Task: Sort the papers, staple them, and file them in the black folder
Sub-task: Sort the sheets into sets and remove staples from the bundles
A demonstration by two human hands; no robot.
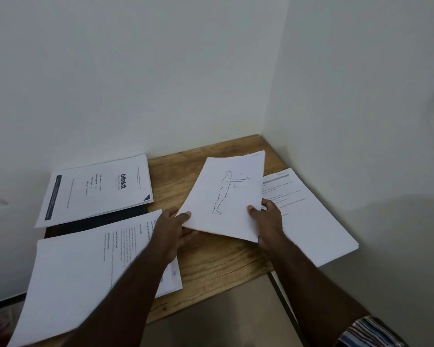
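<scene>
Both hands, left (172, 227) and right (268, 219), pinch a thin stack of drawing sheets (226, 199) above the desk (218, 261), long axis pointing away, the black folder (95, 221) lying leftward, nearer the left hand.

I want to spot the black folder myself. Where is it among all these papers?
Start at the wooden table in the corner. On its left side lie two paper stacks, the blinkit stack behind the nearer stack. The black folder is the dark strip showing between them, the only non-white item.
</scene>
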